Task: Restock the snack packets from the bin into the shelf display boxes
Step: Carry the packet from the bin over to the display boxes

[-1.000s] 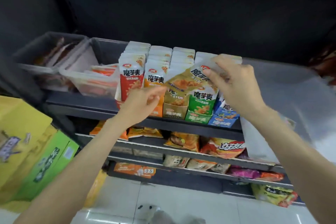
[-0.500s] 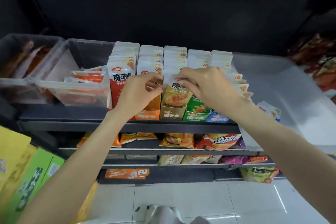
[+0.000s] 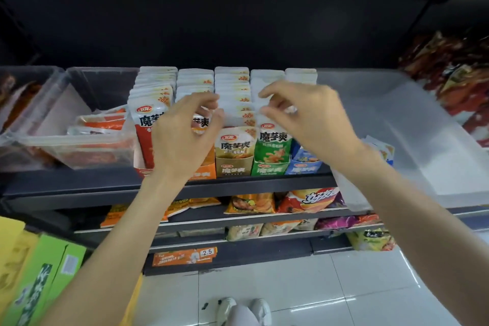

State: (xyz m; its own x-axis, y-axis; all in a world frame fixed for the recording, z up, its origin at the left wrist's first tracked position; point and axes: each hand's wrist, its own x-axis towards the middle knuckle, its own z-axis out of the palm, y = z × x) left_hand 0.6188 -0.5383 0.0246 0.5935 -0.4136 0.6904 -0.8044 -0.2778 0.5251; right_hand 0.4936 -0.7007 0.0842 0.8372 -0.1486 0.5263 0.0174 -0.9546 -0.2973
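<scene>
Both hands have let go since half a second ago: left hand point(image 3: 182, 137) and right hand point(image 3: 309, 116) hover mid-frame, fingers loosely curled, holding nothing. Seated in its brown display box point(image 3: 234, 165), the brown packet point(image 3: 234, 144) looks light, floppy and slick, so pinching the stiffer top seam seems best.

The snack packets point(image 3: 232, 143) look like glossy printed plastic film with pale matt top seals, and they stand in display boxes point(image 3: 234, 167) of smooth printed cardboard. On the left, the bin point(image 3: 79, 145) is clear, slightly cloudy plastic, while the shelf point(image 3: 238, 185) edge is dark, matt-painted metal. The floor point(image 3: 304, 286) nearest the viewer is white glossy tile showing light streaks, and the green carton point(image 3: 50, 278) at near left is smooth printed cardboard.
</scene>
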